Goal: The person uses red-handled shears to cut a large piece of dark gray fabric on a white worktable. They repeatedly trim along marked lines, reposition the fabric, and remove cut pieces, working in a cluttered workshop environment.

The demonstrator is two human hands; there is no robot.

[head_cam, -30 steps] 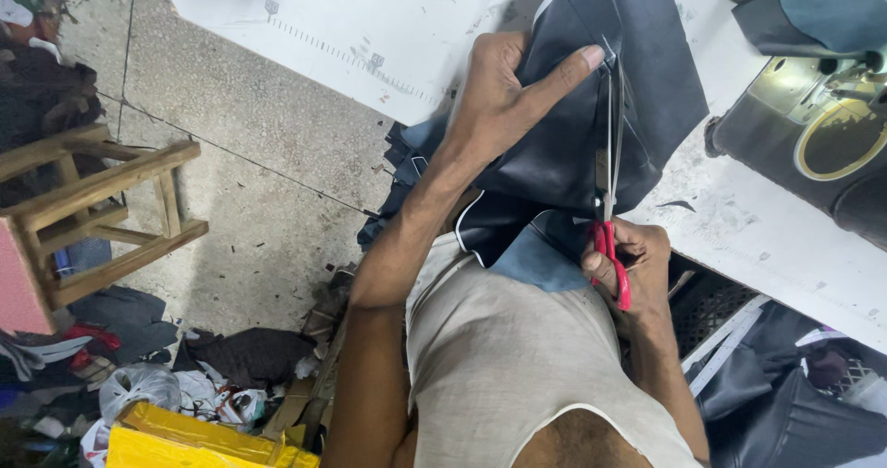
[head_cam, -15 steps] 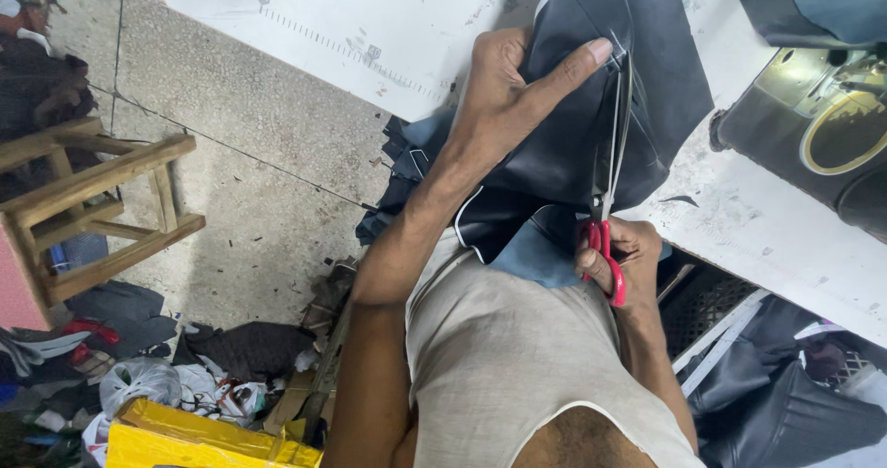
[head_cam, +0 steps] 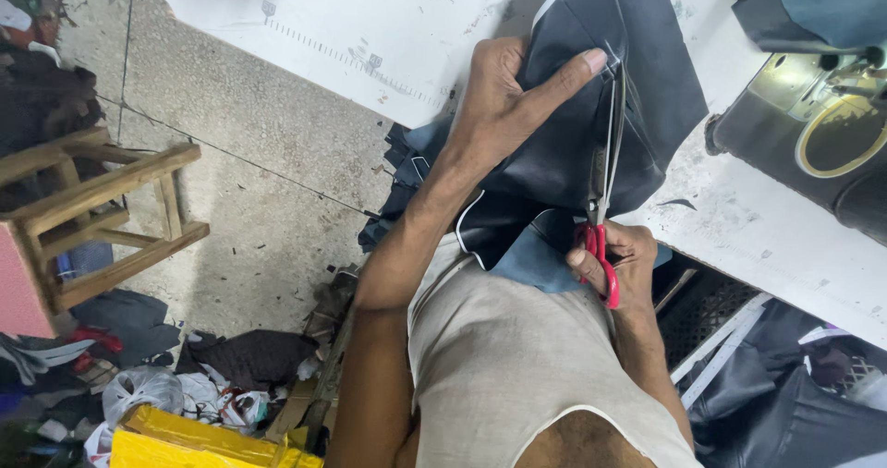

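A tailoring workshop: sewing machine (head_cam: 813, 126), marked cutting table (head_cam: 370, 43), fabric scraps (head_cam: 185, 385) on the floor

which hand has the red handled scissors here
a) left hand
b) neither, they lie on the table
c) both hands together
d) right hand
d: the right hand has its fingers through the red handles of the scissors, while the left hand lies flat on the dark fabric.

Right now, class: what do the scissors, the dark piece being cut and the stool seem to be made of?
Scissors: grey metal blades, glossy red handles, probably plastic. Dark piece: navy woven cloth, judging by its soft folds. Stool: bare, unpainted wood with visible grain.
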